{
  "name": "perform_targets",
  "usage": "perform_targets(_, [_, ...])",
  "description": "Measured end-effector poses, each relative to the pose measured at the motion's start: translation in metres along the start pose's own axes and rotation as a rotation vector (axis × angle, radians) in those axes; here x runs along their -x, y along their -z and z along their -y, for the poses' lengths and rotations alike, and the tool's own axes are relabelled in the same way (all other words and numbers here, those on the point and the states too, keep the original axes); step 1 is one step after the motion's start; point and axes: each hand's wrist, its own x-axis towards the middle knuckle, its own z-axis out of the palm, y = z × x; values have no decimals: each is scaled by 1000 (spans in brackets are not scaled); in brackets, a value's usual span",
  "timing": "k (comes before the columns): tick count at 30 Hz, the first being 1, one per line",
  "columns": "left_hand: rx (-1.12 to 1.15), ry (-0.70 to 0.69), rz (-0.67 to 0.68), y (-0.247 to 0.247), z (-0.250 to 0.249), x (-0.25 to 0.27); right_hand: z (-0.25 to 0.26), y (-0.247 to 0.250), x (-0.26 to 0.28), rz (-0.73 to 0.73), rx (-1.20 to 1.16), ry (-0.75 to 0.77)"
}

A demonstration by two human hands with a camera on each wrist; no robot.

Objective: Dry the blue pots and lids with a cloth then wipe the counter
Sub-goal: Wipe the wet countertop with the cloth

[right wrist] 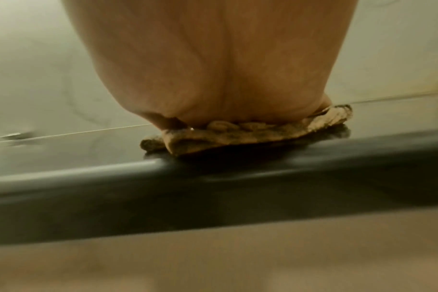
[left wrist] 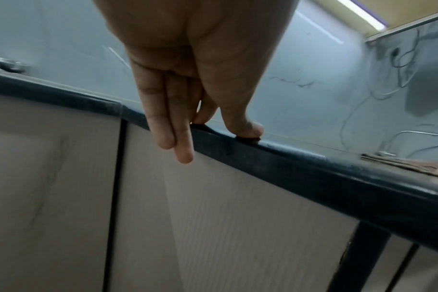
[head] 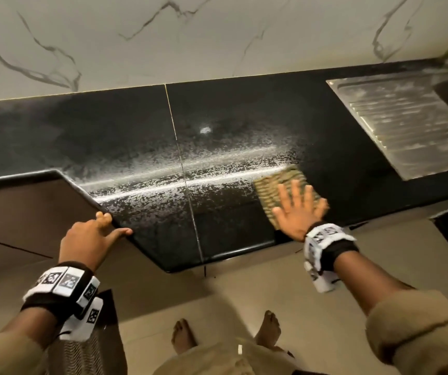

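A folded tan striped cloth (head: 274,185) lies flat on the black speckled counter (head: 125,136), near its front edge right of centre. My right hand (head: 297,209) presses down on it with fingers spread and straight; from the right wrist view the palm (right wrist: 213,69) sits on the bunched cloth (right wrist: 238,136). My left hand (head: 93,236) rests on the counter's angled front edge, thumb and one fingertip on top, and in the left wrist view two fingers (left wrist: 173,126) hang straight down over the rim (left wrist: 313,173). Wet streaks cross the counter left of the cloth. No blue pots or lids are in view.
A steel sink drainboard (head: 406,123) is set into the counter at the far right. A white marble-patterned wall (head: 190,36) backs the counter. Cabinet fronts (left wrist: 213,217) run below the rim. My bare feet (head: 267,331) stand on the tiled floor.
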Motion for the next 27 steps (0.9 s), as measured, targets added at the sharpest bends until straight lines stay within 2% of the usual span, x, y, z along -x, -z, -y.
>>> perform_targets(6, [-28,-43,12,12,3,-8,177,-32,47,31,166,496])
perform_targets(8, [-13,-55,1,10,7,-10,209,-42,64,21,223,597])
perform_targets(10, [-9,-59,-3,8,13,-13,219,-46,73,10,242,633])
perform_targets(15, [1,-79,16,-6,23,-12,192,-48,81,-14,287,749])
perform_targets(18, [9,-226,-62,-17,3,-3,161,-48,83,-41,288,813])
perform_targets(20, [40,-356,-46,-12,-34,11,135,-42,79,-64,279,832])
perform_targets(23, [97,-474,-27,-6,-107,35,82,-36,67,-85,252,815])
perform_targets(27, [88,-590,0,-22,-210,59,-20,-24,45,-118,139,705])
